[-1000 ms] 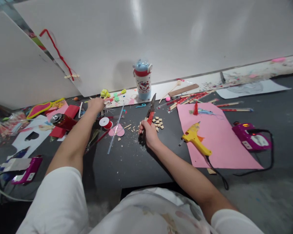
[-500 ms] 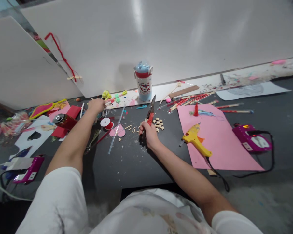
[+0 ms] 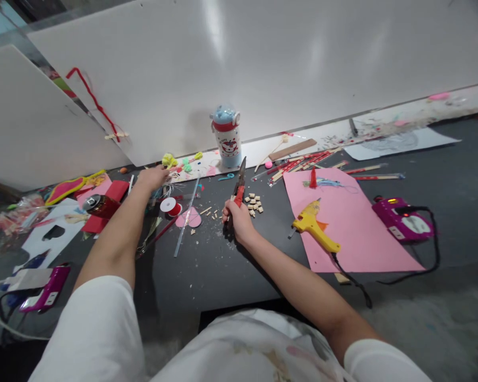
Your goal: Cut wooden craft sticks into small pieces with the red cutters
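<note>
Pliers (image 3: 240, 187) are resting in the tightly curled right hand (image 3: 241, 222), beside wooden bits (image 3: 255, 202) on the counter (image 3: 207, 281). The left hand (image 3: 153, 178) is reaching near yellow fluff (image 3: 169, 160), its opening and hold unclear.

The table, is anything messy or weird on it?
Yes, a bit messy. Little wooden pieces and pale crumbs lie scattered on the dark table, around the right hand holding the red-handled cutters. I can't see any wet spill or clear damage.
</note>
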A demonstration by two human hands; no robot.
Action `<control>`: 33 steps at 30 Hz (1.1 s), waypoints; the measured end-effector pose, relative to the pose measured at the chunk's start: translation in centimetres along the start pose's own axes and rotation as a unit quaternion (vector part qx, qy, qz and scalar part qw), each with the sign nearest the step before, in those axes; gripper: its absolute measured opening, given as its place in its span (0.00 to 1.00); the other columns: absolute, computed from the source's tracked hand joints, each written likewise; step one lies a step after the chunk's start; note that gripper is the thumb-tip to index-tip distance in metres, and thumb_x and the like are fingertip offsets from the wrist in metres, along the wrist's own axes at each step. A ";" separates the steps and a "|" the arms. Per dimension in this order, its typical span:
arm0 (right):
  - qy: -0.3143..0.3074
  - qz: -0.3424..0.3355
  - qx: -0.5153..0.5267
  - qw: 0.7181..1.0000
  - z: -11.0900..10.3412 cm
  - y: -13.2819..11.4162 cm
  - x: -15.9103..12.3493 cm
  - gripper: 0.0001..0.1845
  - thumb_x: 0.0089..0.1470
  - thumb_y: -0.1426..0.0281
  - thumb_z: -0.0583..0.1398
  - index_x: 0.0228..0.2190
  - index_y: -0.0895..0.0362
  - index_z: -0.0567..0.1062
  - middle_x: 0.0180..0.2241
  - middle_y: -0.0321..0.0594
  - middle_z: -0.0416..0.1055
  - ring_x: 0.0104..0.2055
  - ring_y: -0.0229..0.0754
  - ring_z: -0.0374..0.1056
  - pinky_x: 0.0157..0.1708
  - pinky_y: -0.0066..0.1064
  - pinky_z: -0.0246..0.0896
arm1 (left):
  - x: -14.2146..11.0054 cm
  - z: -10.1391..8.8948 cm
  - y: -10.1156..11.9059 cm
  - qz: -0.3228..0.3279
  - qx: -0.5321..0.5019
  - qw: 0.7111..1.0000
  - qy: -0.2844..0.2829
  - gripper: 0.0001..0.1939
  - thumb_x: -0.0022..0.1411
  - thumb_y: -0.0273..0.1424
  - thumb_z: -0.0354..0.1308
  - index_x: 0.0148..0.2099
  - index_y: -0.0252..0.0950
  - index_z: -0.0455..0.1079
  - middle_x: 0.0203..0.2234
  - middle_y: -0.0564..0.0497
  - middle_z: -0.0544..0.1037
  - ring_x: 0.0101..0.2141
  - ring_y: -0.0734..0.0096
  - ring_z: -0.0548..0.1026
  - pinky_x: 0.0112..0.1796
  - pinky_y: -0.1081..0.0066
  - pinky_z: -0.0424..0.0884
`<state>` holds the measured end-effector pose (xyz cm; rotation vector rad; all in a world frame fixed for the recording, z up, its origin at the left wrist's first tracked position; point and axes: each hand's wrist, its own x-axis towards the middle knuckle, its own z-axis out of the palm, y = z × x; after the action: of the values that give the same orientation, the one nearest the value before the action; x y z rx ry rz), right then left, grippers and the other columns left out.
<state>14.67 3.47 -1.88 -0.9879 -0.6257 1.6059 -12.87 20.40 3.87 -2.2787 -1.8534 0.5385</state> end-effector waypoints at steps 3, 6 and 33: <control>-0.001 0.000 0.000 1.000 0.0 -0.1 -0.1 0.11 0.44 0.63 0.56 0.18 0.55 0.61 0.14 0.29 0.60 0.16 0.32 0.58 0.15 0.24 0.47 | -0.3 0.0 -0.1 0.001 0.008 1.000 0.011 0.16 0.67 0.36 0.46 0.49 0.33 0.68 0.48 0.44 0.67 0.41 0.65 0.69 0.36 0.70 0.61; -0.005 0.001 0.005 1.000 0.0 -0.1 -0.3 0.11 0.44 0.64 0.56 0.19 0.55 0.60 0.14 0.29 0.59 0.16 0.31 0.57 0.16 0.24 0.48 | -0.9 0.0 -0.3 -0.011 0.013 1.000 0.018 0.16 0.67 0.35 0.44 0.48 0.31 0.67 0.48 0.39 0.70 0.44 0.60 0.71 0.37 0.69 0.63; -0.071 0.064 -0.096 0.991 0.1 0.9 -1.3 0.10 0.43 0.65 0.59 0.23 0.55 0.61 0.16 0.27 0.60 0.15 0.30 0.56 0.16 0.24 0.53 | -15.5 -3.1 11.4 -0.105 -0.314 0.926 0.180 0.09 0.58 0.36 0.54 0.36 0.39 0.73 0.34 0.47 0.78 0.35 0.61 0.73 0.35 0.67 0.63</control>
<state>14.19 2.00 -2.14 -1.0787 -0.8413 1.7638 -3.97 3.15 5.62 -2.2416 -2.2368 -0.5575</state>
